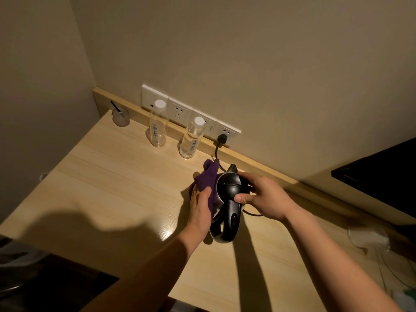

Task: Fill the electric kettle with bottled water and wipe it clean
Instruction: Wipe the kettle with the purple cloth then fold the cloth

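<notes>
The kettle (228, 199) stands on the desk (108, 176), caught between both hands. The right hand (263, 197) wraps over its lid from the far side, fingers curled around the top and the thumb (242, 198) pressed on the handle where it joins the lid. The left hand (201, 208) lies flat against the kettle's left side with a purple cloth (208, 176) pinned under its palm and fingers; the cloth bunches up beyond the fingertips and a loose corner sticks out past them toward the wall. A black cord (217, 152) runs from just beyond that corner up to a plug (221, 138) seated in the wall sockets (180, 113). Farther off from the left hand, near the wall, two clear bottles stand upright with white caps: the nearer bottle (191, 139) holds water, and the far bottle (158, 123), further left, looks empty. Well beyond it in the corner sits a small cup (121, 117) with a dark straw.
</notes>
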